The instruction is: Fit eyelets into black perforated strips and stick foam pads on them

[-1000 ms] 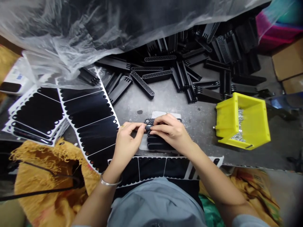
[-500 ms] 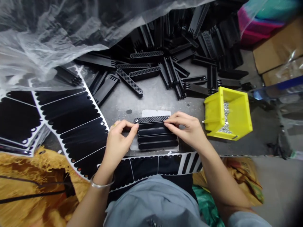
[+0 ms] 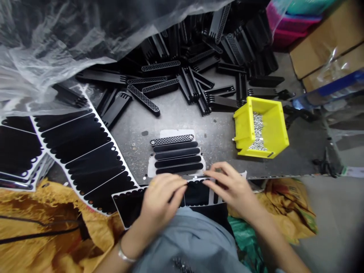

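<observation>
Over a strip of black stickers on white backing, my left hand has its fingers and thumb drawn together at the strip, slightly blurred. My right hand is by the strip's right part, thumb and fingers apart, with nothing clearly visible between them. Just beyond, a white plate bears a row of narrow black bars with rounded ends. The farthest one, a lattice-faced bar, has a small metal piece at each end.
A yellow bin of small metal parts stands at right. Many black plastic pieces pile up at the back. Clear plastic sheeting hangs at upper left, above larger sticker sheets. Scissors lie near the right edge.
Both hands have left the lattice-faced bar and come down towards me, to the sticker strip. A metal piece now shows at that bar's right end. The view has shifted slightly.
</observation>
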`<control>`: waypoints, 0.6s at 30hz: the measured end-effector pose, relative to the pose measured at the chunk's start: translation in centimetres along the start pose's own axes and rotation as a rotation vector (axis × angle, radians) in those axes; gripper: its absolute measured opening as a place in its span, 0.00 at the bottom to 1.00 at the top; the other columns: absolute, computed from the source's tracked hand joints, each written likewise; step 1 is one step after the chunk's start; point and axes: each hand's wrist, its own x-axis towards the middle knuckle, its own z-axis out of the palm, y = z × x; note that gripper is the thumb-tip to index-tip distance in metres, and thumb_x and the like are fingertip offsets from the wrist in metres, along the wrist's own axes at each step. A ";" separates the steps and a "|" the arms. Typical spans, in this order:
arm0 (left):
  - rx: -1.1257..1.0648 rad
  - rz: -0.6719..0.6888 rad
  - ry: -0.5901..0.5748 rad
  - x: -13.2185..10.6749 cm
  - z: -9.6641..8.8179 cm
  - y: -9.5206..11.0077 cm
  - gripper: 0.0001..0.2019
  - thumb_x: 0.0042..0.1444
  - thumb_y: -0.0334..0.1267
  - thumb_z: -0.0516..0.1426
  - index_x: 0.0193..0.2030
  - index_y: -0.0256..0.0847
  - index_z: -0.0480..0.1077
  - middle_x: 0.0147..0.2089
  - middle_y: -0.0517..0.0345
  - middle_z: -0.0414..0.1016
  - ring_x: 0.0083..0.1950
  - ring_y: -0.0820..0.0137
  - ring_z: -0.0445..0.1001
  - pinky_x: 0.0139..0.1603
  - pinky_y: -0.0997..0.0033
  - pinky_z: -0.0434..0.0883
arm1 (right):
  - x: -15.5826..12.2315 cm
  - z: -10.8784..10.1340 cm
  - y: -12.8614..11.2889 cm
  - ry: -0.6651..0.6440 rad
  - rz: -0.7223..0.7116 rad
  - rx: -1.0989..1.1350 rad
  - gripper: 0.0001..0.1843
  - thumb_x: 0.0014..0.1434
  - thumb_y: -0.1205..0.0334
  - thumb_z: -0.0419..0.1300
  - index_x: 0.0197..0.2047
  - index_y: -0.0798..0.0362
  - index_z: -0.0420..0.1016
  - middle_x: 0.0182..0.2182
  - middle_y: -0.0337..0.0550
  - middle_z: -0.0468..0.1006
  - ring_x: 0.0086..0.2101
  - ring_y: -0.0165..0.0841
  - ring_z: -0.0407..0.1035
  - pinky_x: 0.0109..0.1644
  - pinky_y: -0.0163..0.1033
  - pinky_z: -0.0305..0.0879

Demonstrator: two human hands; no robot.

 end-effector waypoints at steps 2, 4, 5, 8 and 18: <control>-0.023 -0.017 -0.178 -0.9 1.7 1.3 0.22 0.67 0.32 0.59 0.65 0.55 0.68 0.55 0.54 0.82 0.55 0.56 0.81 0.57 0.50 0.77 | -2.1 0.6 0.1 -0.029 -0.001 0.021 0.16 0.70 0.66 0.61 0.59 0.45 0.77 0.46 0.47 0.79 0.39 0.36 0.78 0.43 0.41 0.79; -0.019 -0.054 -0.254 -1.0 2.7 2.1 0.22 0.68 0.34 0.58 0.66 0.55 0.66 0.55 0.53 0.82 0.55 0.53 0.80 0.57 0.47 0.76 | -2.9 1.0 0.1 0.016 -0.037 0.115 0.19 0.69 0.70 0.60 0.60 0.45 0.76 0.44 0.45 0.79 0.42 0.36 0.78 0.47 0.41 0.79; -0.025 -0.075 -0.272 -0.9 2.9 2.3 0.19 0.68 0.34 0.58 0.63 0.55 0.68 0.52 0.55 0.82 0.53 0.54 0.80 0.54 0.47 0.76 | -3.0 1.1 0.1 0.036 -0.063 0.156 0.20 0.69 0.72 0.60 0.60 0.45 0.76 0.43 0.45 0.79 0.43 0.35 0.78 0.47 0.41 0.79; -0.079 -0.127 -0.290 0.0 2.6 2.6 0.08 0.70 0.35 0.56 0.49 0.55 0.72 0.42 0.62 0.82 0.44 0.58 0.80 0.47 0.49 0.74 | -2.5 1.1 -0.2 0.066 -0.150 0.131 0.22 0.68 0.73 0.62 0.61 0.46 0.76 0.48 0.48 0.78 0.38 0.32 0.76 0.41 0.39 0.78; 0.154 -0.122 -0.107 -1.5 2.8 1.6 0.10 0.70 0.37 0.57 0.53 0.58 0.74 0.43 0.61 0.83 0.41 0.59 0.80 0.44 0.50 0.71 | -2.6 -2.8 -1.3 0.098 0.021 0.641 0.08 0.65 0.62 0.67 0.47 0.45 0.75 0.47 0.45 0.72 0.32 0.32 0.78 0.34 0.42 0.81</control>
